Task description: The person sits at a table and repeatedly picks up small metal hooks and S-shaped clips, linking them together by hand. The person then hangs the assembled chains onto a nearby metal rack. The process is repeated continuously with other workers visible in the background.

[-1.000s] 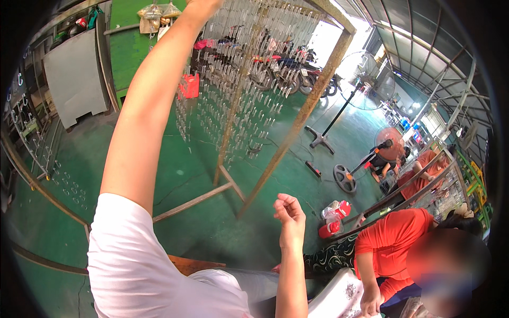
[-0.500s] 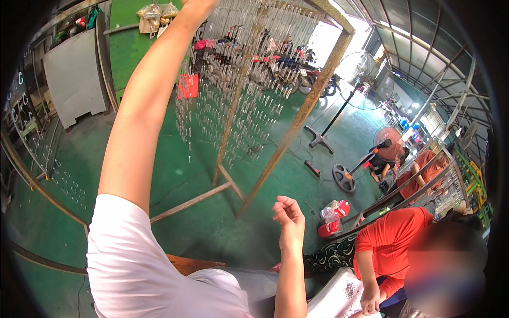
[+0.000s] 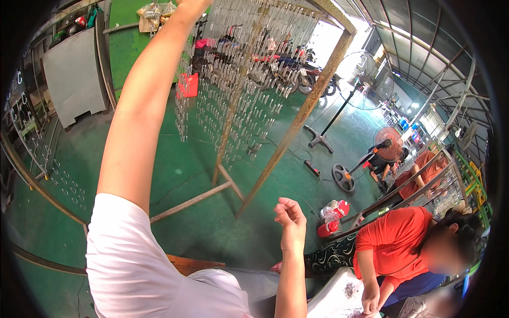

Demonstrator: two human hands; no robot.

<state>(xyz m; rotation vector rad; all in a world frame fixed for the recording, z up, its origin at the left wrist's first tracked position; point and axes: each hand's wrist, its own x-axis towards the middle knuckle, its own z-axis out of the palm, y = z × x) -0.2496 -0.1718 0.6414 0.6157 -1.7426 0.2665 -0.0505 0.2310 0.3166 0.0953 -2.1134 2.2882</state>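
My left arm is raised high, and my left hand (image 3: 195, 4) is cut off by the top edge, so its fingers are hidden. It is beside the upper left of many small metal hooks (image 3: 241, 90) hanging in long chained strands from a wooden frame (image 3: 297, 124). Lower down, my right hand (image 3: 291, 220) is held in the air in front of me. Its fingers are curled in toward the thumb; whether anything small is between them I cannot make out. It touches neither the frame nor the hooks.
A co-worker in a red shirt (image 3: 395, 238) bends over a white tray (image 3: 339, 291) with small dark pieces. Nearby are red containers (image 3: 328, 228), a floor fan (image 3: 344, 177) and a tall fan (image 3: 321, 139). Another hook rack (image 3: 50, 153) stands left; motorbikes (image 3: 286, 74) stand behind.
My left hand has shifted slightly left and up. The hook strand at the lower left hangs shorter in view. The red-shirted co-worker's head has moved, while my right hand has barely moved.
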